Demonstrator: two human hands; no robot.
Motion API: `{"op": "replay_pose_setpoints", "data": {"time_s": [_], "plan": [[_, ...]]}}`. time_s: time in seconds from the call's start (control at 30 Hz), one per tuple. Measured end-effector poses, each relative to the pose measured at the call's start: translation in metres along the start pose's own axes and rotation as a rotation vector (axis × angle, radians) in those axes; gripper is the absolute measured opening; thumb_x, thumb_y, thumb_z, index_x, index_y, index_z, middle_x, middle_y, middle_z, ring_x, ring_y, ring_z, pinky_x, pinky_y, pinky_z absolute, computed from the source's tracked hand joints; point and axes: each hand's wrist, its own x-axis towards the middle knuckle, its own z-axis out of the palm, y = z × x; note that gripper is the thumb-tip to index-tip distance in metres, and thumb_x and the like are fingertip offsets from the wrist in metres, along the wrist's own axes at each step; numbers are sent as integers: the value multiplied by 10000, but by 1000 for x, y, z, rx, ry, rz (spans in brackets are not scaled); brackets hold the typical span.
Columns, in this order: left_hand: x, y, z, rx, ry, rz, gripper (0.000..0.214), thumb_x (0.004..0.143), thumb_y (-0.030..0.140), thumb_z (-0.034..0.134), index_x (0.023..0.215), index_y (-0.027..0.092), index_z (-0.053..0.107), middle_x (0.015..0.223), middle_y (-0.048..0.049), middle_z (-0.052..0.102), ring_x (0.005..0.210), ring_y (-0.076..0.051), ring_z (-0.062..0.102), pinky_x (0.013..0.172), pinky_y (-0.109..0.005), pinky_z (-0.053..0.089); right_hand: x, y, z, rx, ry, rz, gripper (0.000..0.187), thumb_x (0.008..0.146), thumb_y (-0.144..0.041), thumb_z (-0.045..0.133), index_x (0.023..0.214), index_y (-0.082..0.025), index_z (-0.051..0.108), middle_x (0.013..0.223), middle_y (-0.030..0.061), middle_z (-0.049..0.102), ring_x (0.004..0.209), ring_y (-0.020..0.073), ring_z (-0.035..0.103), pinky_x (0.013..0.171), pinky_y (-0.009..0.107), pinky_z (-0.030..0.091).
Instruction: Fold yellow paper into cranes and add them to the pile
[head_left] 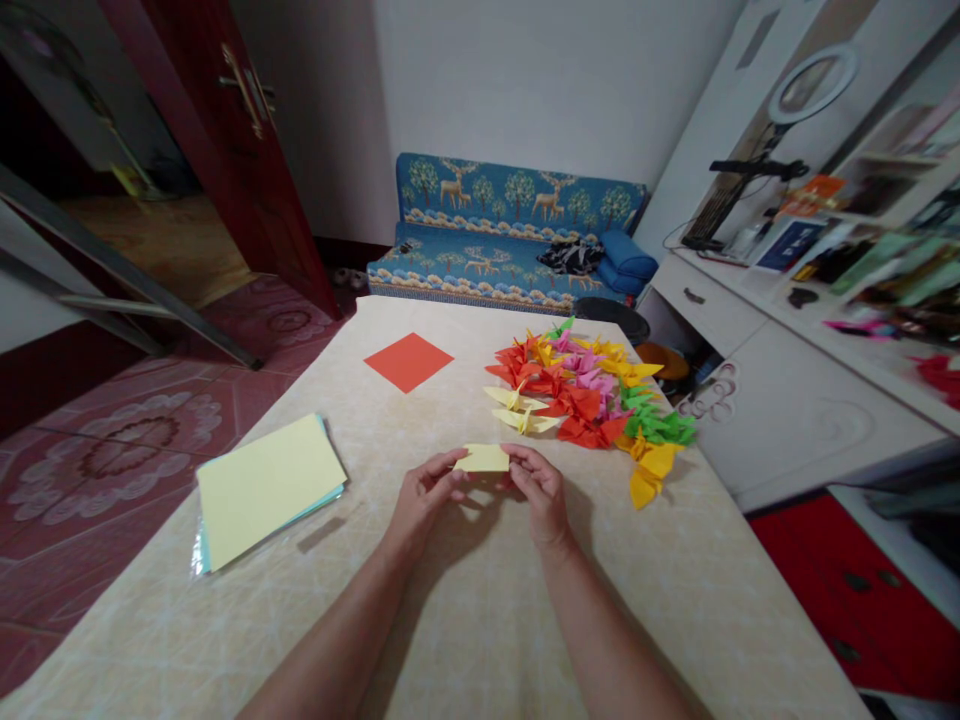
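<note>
A small folded piece of pale yellow paper [482, 458] is held just above the beige table [465, 620]. My left hand [424, 497] pinches its left end and my right hand [538, 490] pinches its right end; both hands have curled fingers. Beyond my right hand lies a heap of folded paper cranes [592, 395] in red, yellow, pink, green and orange. A stack of square sheets with a pale yellow one on top [264, 488] lies to the left of my left hand. One red square sheet [409, 361] lies flat further back.
A blue patterned sofa [510, 235] stands past the table's far edge. White cabinets with drawers and cluttered shelves [780, 390] run along the right. A dark red door [225, 140] stands open at the left over a red patterned floor.
</note>
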Motion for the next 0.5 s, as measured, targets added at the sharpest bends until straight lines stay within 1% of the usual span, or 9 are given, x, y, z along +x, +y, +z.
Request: {"op": "replay_pose_setpoints", "data": {"time_s": [0.07,0.17,0.23,0.3,0.37,0.4,0.47,0.5], "plan": [[0,-2,0,19,-5,38,464,737,378,695,1125,125,667,1121,-144,653,882,-230,633,666,-280,523,1,-1,2,11,4,-12,393,792,-388,636,1128,-184,624,988,67,693,734,177,652,640,281,525],[-2,-4,2,118,-46,145,464,736,356,699,1159,169,654,1213,-128,585,969,-235,601,697,-275,524,2,-3,5,33,12,-55,494,774,-361,663,1220,-188,542,1073,92,671,911,222,649,748,311,521],[-5,-2,6,205,-104,216,483,729,341,707,1184,192,643,1198,-124,575,978,-229,588,708,-269,517,4,-3,7,19,53,-63,530,748,-330,691,1229,-193,517,1089,98,667,959,237,639,785,326,513],[-9,2,9,256,-183,256,459,738,343,697,1172,197,655,1138,-126,595,944,-223,596,704,-269,510,5,-1,5,-6,125,-56,520,735,-320,699,1206,-194,518,1076,100,671,931,238,645,764,329,515],[-12,5,11,267,-223,268,350,765,358,668,1066,184,708,1035,-125,634,897,-221,608,730,-285,503,7,2,0,-13,192,-63,472,745,-331,684,1172,-192,537,1073,99,668,901,231,646,743,325,513],[-12,6,11,265,-209,270,289,780,370,650,976,175,734,973,-122,651,874,-219,610,745,-293,497,8,4,-3,-11,213,-69,439,754,-339,672,1150,-190,554,1064,94,668,886,224,644,737,319,510],[-11,7,9,243,-128,254,264,804,396,618,810,160,736,857,-108,664,815,-205,605,728,-289,489,8,8,-9,-18,220,-61,361,768,-349,654,1085,-184,603,1003,72,678,836,204,636,706,296,498],[-10,6,8,216,-81,230,281,811,408,608,768,154,721,817,-99,664,782,-195,601,696,-278,486,8,9,-12,-29,207,-43,321,770,-352,651,1041,-183,629,951,57,683,796,192,630,675,279,488]]}}
